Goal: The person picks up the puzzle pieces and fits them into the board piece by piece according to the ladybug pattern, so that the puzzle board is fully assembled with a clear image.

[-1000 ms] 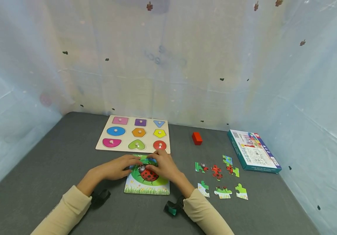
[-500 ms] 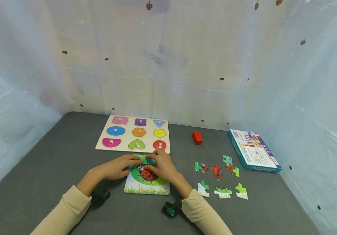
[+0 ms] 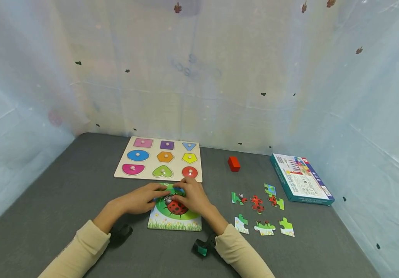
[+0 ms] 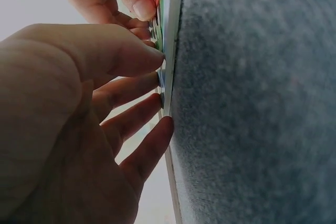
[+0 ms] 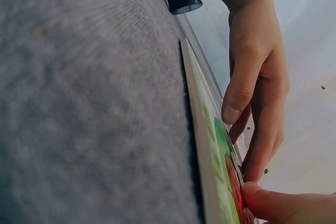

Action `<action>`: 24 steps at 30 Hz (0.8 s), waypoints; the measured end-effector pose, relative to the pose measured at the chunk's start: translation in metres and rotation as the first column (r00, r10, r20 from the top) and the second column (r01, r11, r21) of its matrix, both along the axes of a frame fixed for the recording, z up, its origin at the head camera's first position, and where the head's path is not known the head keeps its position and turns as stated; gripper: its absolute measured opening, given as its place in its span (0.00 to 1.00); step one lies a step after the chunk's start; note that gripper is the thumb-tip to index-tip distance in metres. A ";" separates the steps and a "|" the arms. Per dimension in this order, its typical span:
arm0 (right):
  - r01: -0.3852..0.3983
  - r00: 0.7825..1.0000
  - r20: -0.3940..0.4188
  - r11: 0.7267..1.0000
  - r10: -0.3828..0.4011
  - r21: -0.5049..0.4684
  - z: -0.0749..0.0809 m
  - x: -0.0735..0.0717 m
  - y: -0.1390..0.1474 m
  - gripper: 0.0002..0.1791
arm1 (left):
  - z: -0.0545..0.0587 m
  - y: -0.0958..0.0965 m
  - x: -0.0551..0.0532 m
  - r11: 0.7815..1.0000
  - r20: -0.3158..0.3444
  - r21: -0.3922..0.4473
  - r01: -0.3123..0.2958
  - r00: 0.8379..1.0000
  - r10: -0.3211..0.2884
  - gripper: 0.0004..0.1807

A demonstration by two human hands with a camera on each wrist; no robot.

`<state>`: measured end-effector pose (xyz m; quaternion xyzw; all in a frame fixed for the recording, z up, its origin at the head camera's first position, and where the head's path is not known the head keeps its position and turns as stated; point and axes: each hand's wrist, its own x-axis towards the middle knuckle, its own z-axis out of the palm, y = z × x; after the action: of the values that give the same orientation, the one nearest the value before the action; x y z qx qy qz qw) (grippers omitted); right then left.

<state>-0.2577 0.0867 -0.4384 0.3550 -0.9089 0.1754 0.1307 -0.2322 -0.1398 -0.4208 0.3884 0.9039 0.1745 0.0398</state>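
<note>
In the head view a square ladybug picture puzzle board (image 3: pixel 175 224) lies flat at the middle of the table. My left hand (image 3: pixel 139 199) rests on its upper left part, fingers extended over the picture. In the left wrist view those left fingers (image 4: pixel 149 150) and the thumb touch the board's edge and face. From the right, my right hand (image 3: pixel 194 195) reaches over the upper right part, its thumb (image 5: pixel 262 203) on the red ladybug. Neither hand visibly grips a loose piece. The hands hide much of the board's top.
Several loose jigsaw pieces (image 3: pixel 264 228) lie to the right. Behind the board is a wooden peg puzzle (image 3: pixel 150 162) with coloured shapes. A red block (image 3: pixel 234 164) and a flat box (image 3: pixel 303 179) stand at the back right, near the hanging sheet (image 3: pixel 220 77).
Over the last second both hands stay nearly still on the board. The right wrist has shifted very slightly to the left. The loose pieces have not moved.
</note>
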 end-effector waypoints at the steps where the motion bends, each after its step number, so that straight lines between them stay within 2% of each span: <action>1: -0.005 1.000 0.002 1.000 0.005 0.004 0.000 0.000 0.001 0.22 | 0.000 0.001 0.000 1.000 -0.003 -0.002 -0.002 1.000 0.002 0.25; 4: -0.045 0.999 0.012 0.999 0.045 0.016 0.004 -0.001 0.007 0.22 | -0.002 0.002 -0.001 1.000 -0.010 -0.008 -0.003 1.000 0.003 0.25; 7: -0.125 0.992 0.034 0.991 0.124 0.039 0.008 -0.003 0.016 0.21 | -0.003 0.003 -0.002 1.000 -0.010 -0.009 -0.001 1.000 0.001 0.25; 11: -0.245 0.967 0.089 0.967 0.238 0.073 0.010 -0.007 0.029 0.18 | -0.003 0.004 -0.003 1.000 -0.005 -0.012 -0.013 1.000 0.013 0.25; 14: -0.299 0.951 0.100 0.952 0.292 0.070 0.008 -0.009 0.035 0.17 | -0.004 0.006 -0.001 1.000 -0.009 -0.013 -0.024 1.000 0.024 0.24; 20: -0.308 0.950 0.038 0.951 0.309 -0.018 -0.001 -0.011 0.035 0.13 | -0.005 0.013 0.002 0.999 -0.078 -0.038 -0.007 0.997 0.004 0.22; 24: -0.309 0.950 0.020 0.946 0.312 -0.098 -0.004 -0.012 0.031 0.11 | -0.004 0.014 0.004 0.999 -0.118 -0.043 -0.030 0.993 0.025 0.22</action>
<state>-0.2695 0.1172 -0.4428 0.4841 -0.8345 0.2425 0.1019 -0.2286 -0.1257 -0.4251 0.3845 0.9136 0.1318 -0.0075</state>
